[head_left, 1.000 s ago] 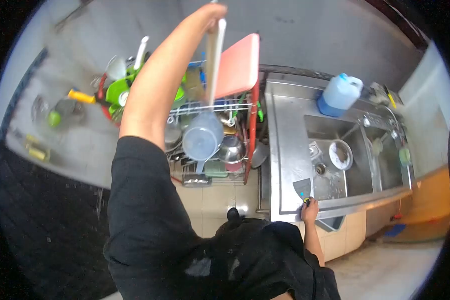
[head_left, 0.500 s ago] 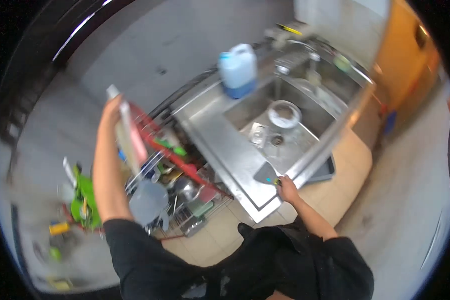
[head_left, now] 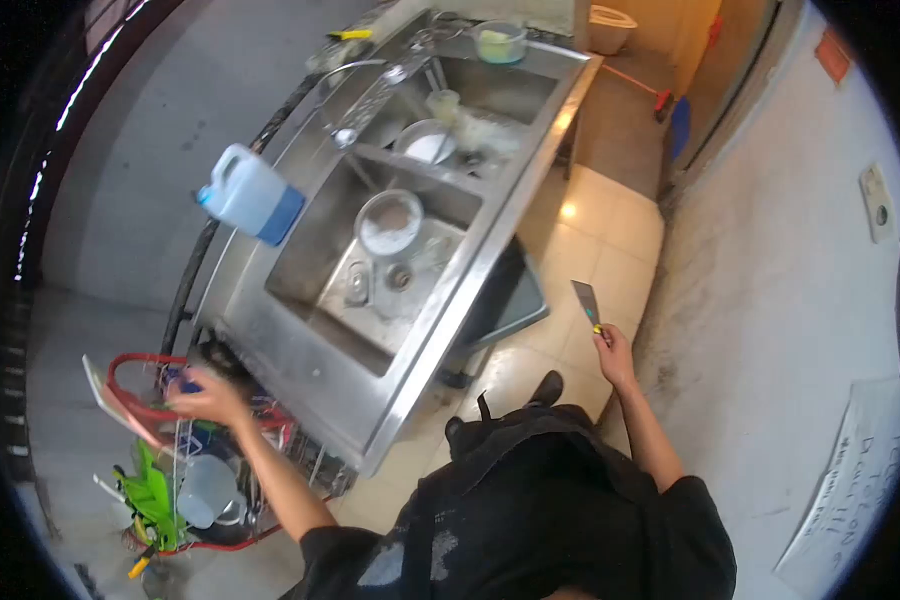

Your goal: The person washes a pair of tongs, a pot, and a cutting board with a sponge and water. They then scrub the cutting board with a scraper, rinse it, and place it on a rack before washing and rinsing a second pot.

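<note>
While the person's right hand [head_left: 615, 352] is closed round the handle end of a flat grey metal scraper [head_left: 586, 300], the left hand [head_left: 213, 397] is half open at a red-rimmed wire rack [head_left: 150, 357], with nothing visible in its grip; whether its fingertips touch the rim cannot be told. The scraper projects beyond the right hand, well apart from the left, its long axis pointing far with the blade leaning slightly left. A stainless-steel double sink [head_left: 345, 400] stands between the hands, and a thin white board [head_left: 105, 388] slants just left of the left hand.
</note>
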